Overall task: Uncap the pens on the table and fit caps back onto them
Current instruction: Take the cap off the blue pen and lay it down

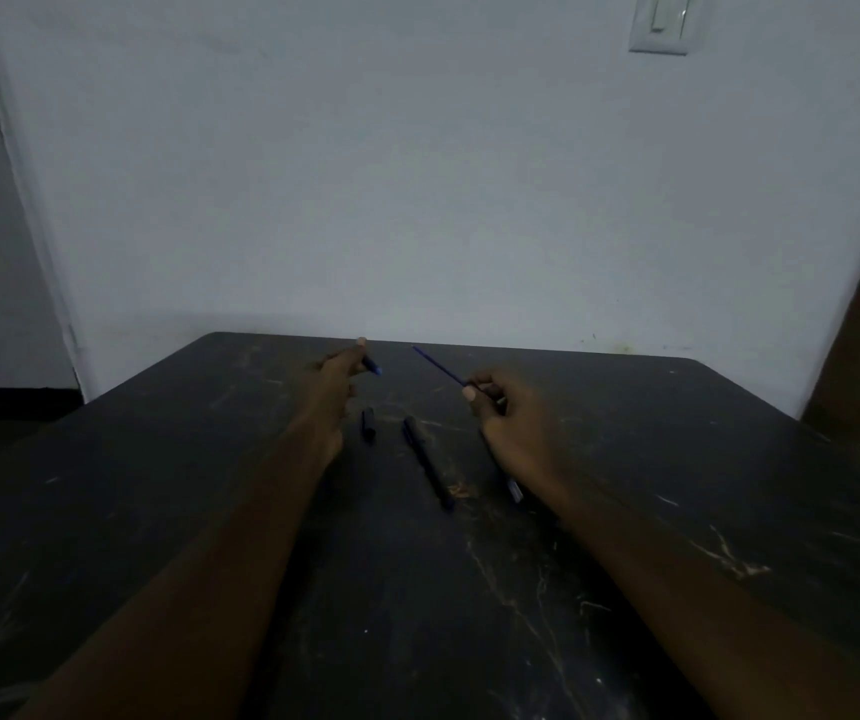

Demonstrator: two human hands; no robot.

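Pens sit mid-task in the head view. The right hand (pixel 503 415) pinches an uncapped blue pen (pixel 441 367) above the worktop (pixel 677 459). The left hand (pixel 337 379) pinches a blue cap (pixel 373 368), held apart from the pen. Between the hands lie a black pen (pixel 425 459) and a short dark cap (pixel 368 427). Recapping the blue pen looks like the step in hand; the others remain.

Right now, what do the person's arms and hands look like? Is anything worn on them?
The left forearm and the right forearm are bare down to the picture's lower edge; no sleeve shows. The left hand and the right hand wear no gloves, and no watch, bracelet or ring is visible. The light is dim, so a thin ring could go unseen.
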